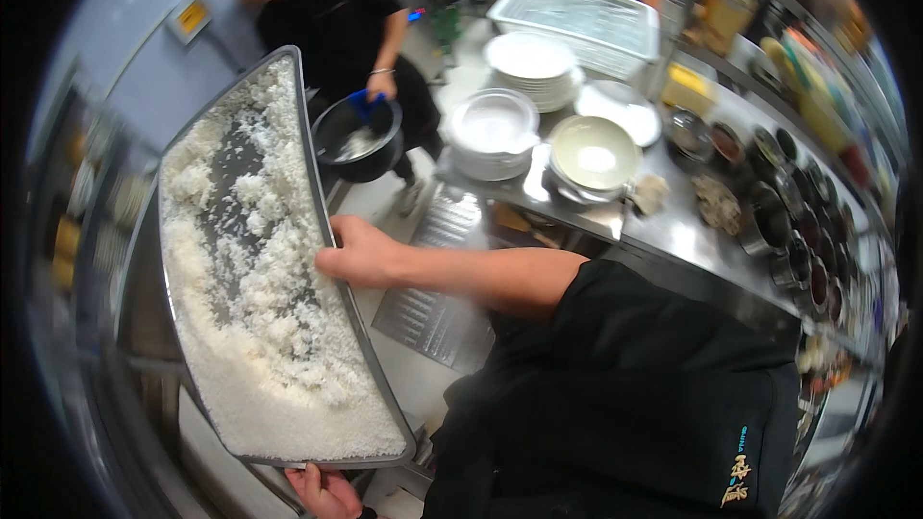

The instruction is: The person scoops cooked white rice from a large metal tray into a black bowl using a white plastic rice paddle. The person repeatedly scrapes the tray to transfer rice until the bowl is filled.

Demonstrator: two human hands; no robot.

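Note:
A deep grey metal tray of white cooked rice is held out at the left of the view. The rice lies thick at the near end and along the sides, with the dark tray bottom showing in the middle. My right hand is closed on the tray's long rim, thumb on the inside edge. At the bottom end, my left hand grips the short rim from below, its fingers partly hidden.
A co-worker in black stands beyond the tray, holding a black pot with some rice inside. To the right, a steel counter bears stacked white plates, bowls, a white plastic tub and several metal containers.

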